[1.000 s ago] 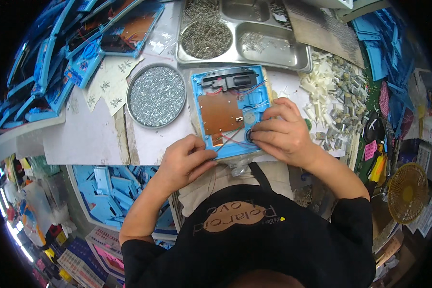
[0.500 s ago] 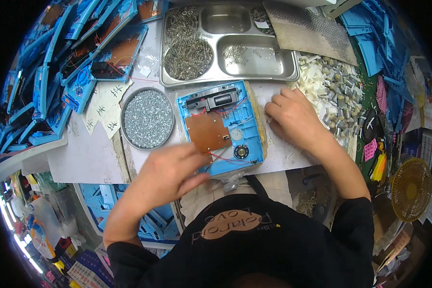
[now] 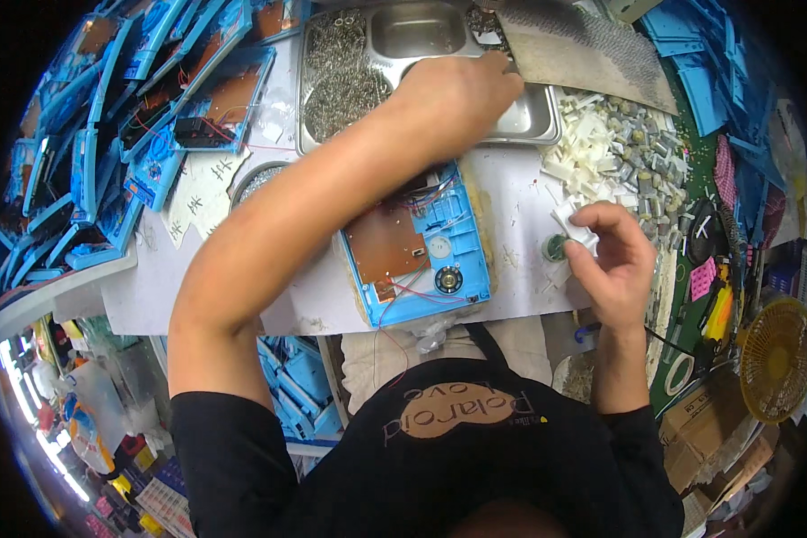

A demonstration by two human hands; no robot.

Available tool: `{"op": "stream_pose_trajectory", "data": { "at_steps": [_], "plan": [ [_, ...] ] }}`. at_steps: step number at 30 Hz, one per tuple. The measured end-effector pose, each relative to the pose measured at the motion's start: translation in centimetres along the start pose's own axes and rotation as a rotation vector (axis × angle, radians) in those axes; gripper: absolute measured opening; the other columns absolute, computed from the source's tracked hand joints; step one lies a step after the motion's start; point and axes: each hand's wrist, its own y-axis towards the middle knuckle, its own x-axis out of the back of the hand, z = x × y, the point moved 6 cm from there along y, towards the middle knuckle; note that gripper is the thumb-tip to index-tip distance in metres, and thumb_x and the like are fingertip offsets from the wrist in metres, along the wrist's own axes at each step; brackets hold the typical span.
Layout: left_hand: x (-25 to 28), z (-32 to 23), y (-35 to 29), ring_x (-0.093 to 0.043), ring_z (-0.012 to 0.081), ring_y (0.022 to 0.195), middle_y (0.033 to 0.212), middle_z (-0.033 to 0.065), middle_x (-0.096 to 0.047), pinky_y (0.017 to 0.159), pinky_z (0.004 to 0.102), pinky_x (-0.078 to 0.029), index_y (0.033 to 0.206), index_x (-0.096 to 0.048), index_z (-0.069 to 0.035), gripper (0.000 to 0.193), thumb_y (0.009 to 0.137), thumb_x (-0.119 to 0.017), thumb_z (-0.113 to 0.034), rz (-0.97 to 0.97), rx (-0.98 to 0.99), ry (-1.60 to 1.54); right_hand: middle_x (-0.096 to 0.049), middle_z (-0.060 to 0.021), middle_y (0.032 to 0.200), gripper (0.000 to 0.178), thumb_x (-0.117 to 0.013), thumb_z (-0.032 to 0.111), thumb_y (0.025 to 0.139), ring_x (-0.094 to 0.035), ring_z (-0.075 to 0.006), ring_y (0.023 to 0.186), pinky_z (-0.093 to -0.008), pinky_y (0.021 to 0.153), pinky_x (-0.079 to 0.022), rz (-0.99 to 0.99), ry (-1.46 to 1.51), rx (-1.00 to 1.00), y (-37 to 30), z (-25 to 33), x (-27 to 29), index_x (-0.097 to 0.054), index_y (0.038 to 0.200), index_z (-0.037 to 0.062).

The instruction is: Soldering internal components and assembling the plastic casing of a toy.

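Blue casing (image 3: pixel 462 233) shows past forearm (image 3: pixel 282 206); right hand (image 3: pixel 617 260) pinches white plastic (image 3: pixel 584 237); left hand's (image 3: pixel 464 97) grip over tray (image 3: pixel 419 30) unclear.

Blue casing (image 3: pixel 462 224) laid open side up at the surface's (image 3: pixel 520 197) near edge, partly hidden; brown board (image 3: pixel 381 247), round speaker (image 3: pixel 448 280) exposed. White plastic piece (image 3: pixel 577 231) held toward near right corner. Steel tray (image 3: pixel 543 117) set at far edge, partly covered.
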Motion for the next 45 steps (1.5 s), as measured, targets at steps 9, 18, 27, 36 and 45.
{"op": "stream_pose_trajectory", "data": {
  "at_steps": [9,18,27,36,45],
  "plan": [
    [2.6,-7.6,-15.9,-0.056,0.0079,0.072,0.092,0.0037,-0.064,0.062,0.0236,-0.045,0.115,-0.069,0.0,0.02,0.103,-0.06,-0.013,0.009,0.786,-1.469,-0.074,-0.0135,0.089,0.035,-0.084,-0.002,0.072,-0.069,-0.0264,0.07,-0.0335,0.063,-0.053,0.311,-0.166,0.478,-0.2,4.5,-3.7,-0.071,0.104,-0.0009],
    [1.4,-9.3,-18.7,-0.055,0.0056,0.069,0.083,0.0028,-0.066,0.061,0.0245,-0.044,0.113,-0.07,0.001,0.024,0.106,-0.057,-0.018,0.053,0.802,-1.394,-0.073,-0.0136,0.095,0.037,-0.082,0.001,0.073,-0.069,-0.0285,0.077,-0.0354,0.066,-0.053,0.581,-0.319,0.535,-0.8,4.8,-7.0,-0.072,0.108,0.0008],
    [2.5,-6.2,-12.6,-0.066,0.0282,0.064,0.078,0.0115,-0.068,0.059,0.0374,-0.051,0.098,-0.071,-0.004,0.013,0.088,-0.073,-0.012,-0.069,0.482,-0.413,-0.072,-0.0197,0.111,0.042,-0.076,0.008,0.09,-0.073,-0.0255,0.1,-0.0378,0.091,-0.058,0.423,0.666,-0.292,-1.5,-3.7,-4.5,-0.058,0.126,-0.0055],
    [0.9,-6.2,-13.0,-0.07,0.0312,0.074,0.082,0.0116,-0.071,0.066,0.0412,-0.054,0.089,-0.071,-0.006,0.009,0.085,-0.074,-0.014,-0.111,0.453,-0.329,-0.072,-0.0123,0.104,0.026,-0.081,0.004,0.078,-0.065,-0.0231,0.098,-0.0349,0.085,-0.049,0.354,-0.136,0.208,1.5,-0.7,-2.9,-0.071,0.101,0.0003],
    [0.8,-6.2,-11.7,-0.068,0.0303,0.07,0.082,0.0112,-0.071,0.062,0.0399,-0.054,0.089,-0.071,-0.006,0.011,0.085,-0.075,-0.016,0.013,0.434,-0.193,-0.067,-0.0081,0.094,0.028,-0.085,0.007,0.071,-0.059,-0.0224,0.09,-0.0339,0.08,-0.046,0.324,-0.287,0.281,2.1,0.4,-2.0,-0.074,0.096,0.0037]
  ]
}}
